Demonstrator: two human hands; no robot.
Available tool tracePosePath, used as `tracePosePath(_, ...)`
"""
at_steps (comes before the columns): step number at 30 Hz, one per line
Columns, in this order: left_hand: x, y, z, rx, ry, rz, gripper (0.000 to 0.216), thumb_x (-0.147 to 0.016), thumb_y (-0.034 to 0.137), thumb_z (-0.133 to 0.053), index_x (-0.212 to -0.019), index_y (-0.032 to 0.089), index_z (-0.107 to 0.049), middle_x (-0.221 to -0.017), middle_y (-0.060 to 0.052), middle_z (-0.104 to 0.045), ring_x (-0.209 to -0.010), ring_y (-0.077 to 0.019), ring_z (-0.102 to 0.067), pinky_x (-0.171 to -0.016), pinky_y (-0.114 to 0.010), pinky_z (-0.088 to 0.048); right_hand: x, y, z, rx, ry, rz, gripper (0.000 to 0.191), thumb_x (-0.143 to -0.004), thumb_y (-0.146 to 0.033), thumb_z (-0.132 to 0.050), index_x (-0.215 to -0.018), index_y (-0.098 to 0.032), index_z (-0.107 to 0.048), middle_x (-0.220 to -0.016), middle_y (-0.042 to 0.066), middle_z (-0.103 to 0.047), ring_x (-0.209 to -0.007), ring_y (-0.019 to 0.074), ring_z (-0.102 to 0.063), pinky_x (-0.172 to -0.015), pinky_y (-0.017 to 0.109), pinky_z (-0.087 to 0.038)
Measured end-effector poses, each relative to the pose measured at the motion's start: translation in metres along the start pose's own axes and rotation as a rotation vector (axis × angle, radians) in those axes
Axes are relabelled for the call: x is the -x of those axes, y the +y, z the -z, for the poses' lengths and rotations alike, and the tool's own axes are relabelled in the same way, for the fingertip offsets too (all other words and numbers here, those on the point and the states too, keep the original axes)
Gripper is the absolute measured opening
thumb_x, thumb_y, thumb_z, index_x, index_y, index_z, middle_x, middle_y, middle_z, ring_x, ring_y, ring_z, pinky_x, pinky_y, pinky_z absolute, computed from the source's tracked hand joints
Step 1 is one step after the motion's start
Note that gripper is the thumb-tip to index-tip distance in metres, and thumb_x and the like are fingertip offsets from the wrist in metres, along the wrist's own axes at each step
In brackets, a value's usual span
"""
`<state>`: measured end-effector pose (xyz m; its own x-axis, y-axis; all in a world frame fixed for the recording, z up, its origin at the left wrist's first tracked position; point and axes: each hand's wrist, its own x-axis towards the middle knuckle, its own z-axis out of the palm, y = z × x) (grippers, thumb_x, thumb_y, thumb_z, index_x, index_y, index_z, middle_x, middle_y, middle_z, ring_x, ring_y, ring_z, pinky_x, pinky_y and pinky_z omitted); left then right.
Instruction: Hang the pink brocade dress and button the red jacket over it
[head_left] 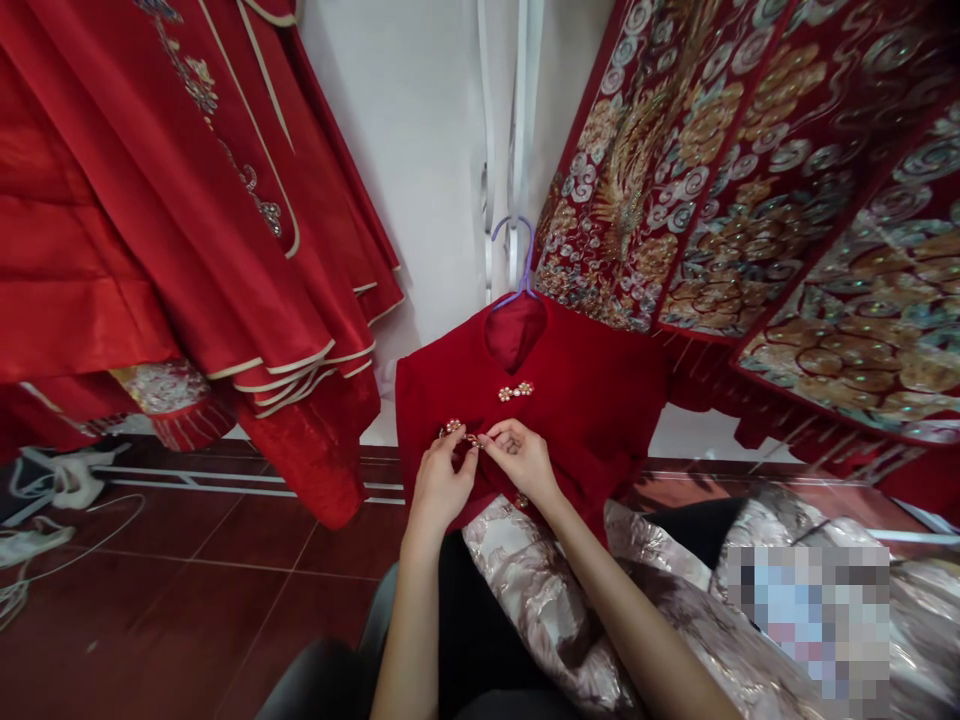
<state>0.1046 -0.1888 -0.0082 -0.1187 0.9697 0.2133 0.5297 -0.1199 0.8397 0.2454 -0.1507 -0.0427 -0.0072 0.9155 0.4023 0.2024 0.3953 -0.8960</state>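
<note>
Head: left hand (441,485), right hand (523,462) touching gold clasp (474,441).

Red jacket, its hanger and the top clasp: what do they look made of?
Red jacket: probably velvet, given its deep matte surface. Hanger: likely purple plastic or coated wire; the thin, smooth curve leaves both open. Top clasp: seemingly gold-toned metal with pearl-like beads, judging by its yellowish glint and pale round dots.

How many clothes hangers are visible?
1: purple hanger, at the neck of the red jacket, its hook at the white bars. More may be hidden inside the other hanging garments.
</note>
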Motion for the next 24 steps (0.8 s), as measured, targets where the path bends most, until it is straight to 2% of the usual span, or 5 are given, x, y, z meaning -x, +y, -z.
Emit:
tracePosePath(4,0.001,-0.003,-0.007,-0.025,0.024,-0.031,0.043,-0.079,0.029,-0.061,-0.120,0.015,-0.060,-0.123,-0.016,-0.058,-0.104,-0.0256,-0.060,-0.094,-0.041,-0.045,0.000,0.000,0.001,-0.021,-0.019,-0.004,0.033,-0.077,-0.050,-0.064,-0.081,-0.018,-0.061,-0.058,-0.002,-0.054,-0.052,0.0112,-0.049,-0.051,0.022,-0.041)
tracePosePath(11,-0.002,0.000,-0.004,-0.069,0.066,-0.031,0.032,-0.079,0.027,-0.060,-0.109,0.017,-0.063,-0.107,-0.010,-0.067,-0.078,-0.0184,-0.061,-0.078,-0.035,-0.049,0.001,-0.001,0.000,-0.010,0.008,0.008,0.029,-0.078,-0.046,-0.063,-0.081,-0.017,-0.062,-0.057,-0.003,-0.053,-0.052,0.0104,-0.048,-0.052,0.021,-0.041)
tracePosePath(19,-0.002,0.006,-0.001,-0.111,0.160,-0.025,0.025,-0.080,0.034,-0.061,-0.100,0.020,-0.067,-0.094,-0.005,-0.072,-0.072,-0.0162,-0.064,-0.071,-0.029,-0.049,0.001,-0.004,-0.008,0.008,0.046,-0.019,0.032,-0.079,-0.050,-0.063,-0.082,-0.018,-0.064,-0.056,-0.003,-0.056,-0.049,0.0101,-0.048,-0.050,0.021,-0.039)
tracePosePath(24,-0.003,0.004,-0.004,-0.148,0.208,-0.043,0.021,-0.080,0.029,-0.061,-0.097,0.021,-0.070,-0.090,-0.004,-0.073,-0.072,-0.0152,-0.065,-0.071,-0.027,-0.049,0.002,-0.007,-0.012,0.061,0.076,-0.032,0.033,-0.080,-0.051,-0.061,-0.083,-0.019,-0.064,-0.055,-0.004,-0.057,-0.049,0.0102,-0.049,-0.051,0.021,-0.037)
